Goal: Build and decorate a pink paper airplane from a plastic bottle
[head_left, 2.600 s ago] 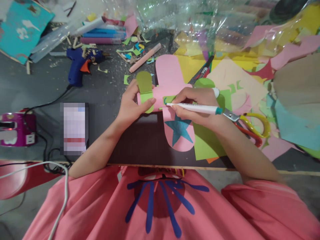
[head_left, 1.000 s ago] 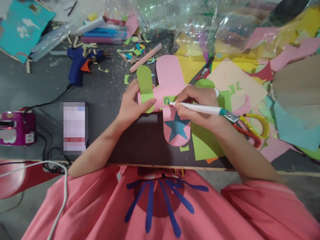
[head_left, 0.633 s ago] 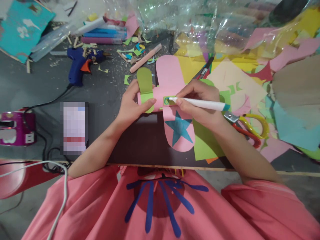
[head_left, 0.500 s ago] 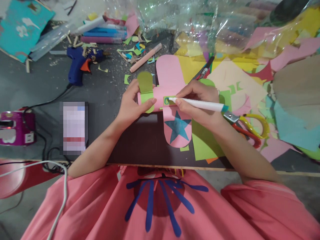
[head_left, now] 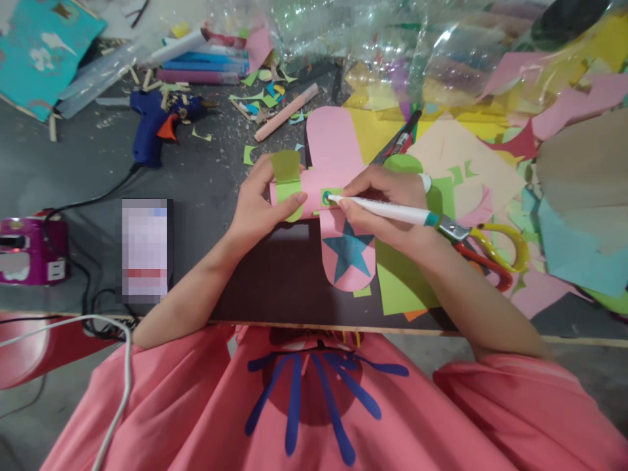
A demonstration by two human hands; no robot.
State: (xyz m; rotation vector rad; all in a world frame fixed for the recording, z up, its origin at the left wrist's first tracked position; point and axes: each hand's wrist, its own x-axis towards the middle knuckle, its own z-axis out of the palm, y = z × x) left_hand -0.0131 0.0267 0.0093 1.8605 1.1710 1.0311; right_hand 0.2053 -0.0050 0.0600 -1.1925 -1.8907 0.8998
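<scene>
A pink paper airplane model (head_left: 335,139) lies on the table with a blue-green star (head_left: 349,250) on its near wing. My left hand (head_left: 265,193) grips its tail end, thumb over a green paper strip (head_left: 288,190) folded up there. Pinched in my right hand (head_left: 380,199) is a white marker (head_left: 392,209) with a teal end. Its tip rests on a small green paper piece (head_left: 326,197) on the pink body, where a teal round mark shows. Under the right forearm lies a green sheet (head_left: 405,275).
Scissors (head_left: 495,252) with red and yellow handles lie beside my right forearm among paper scraps. On the left are a blue glue gun (head_left: 154,124), a phone (head_left: 145,252) and a purple box (head_left: 34,252). A peach marker (head_left: 287,112) and clear plastic bags (head_left: 392,46) lie farther back.
The marker tip has shifted slightly left and the teal outline has become a fuller round mark. My right hand has tilted a little; the left hand stays in place.
</scene>
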